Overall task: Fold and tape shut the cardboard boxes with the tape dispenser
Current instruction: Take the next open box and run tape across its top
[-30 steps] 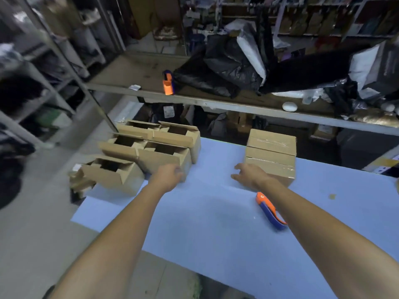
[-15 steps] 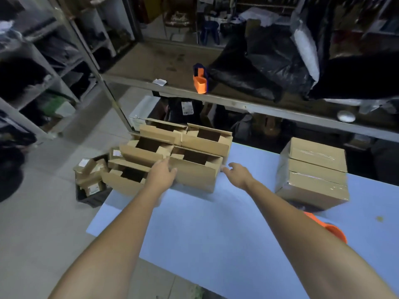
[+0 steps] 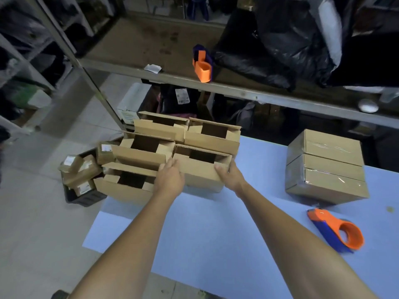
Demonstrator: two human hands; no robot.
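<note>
The blue counter [image 3: 216,234] carries taped boxes [image 3: 328,167] at right; the open cardboard box [image 3: 200,171] stands far left; the tape dispenser [image 3: 336,229] lies near right; left hand [image 3: 170,180] and right hand [image 3: 230,175] clasp that box's ends, fingers curled; best lift it level, both ends together.

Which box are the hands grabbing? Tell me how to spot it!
Look at the blue table, at the bunch of open boxes on its far left corner. The held box is the front right one, nearest the taped stack. Only it has a left hand and right hand gripping its ends.
</note>
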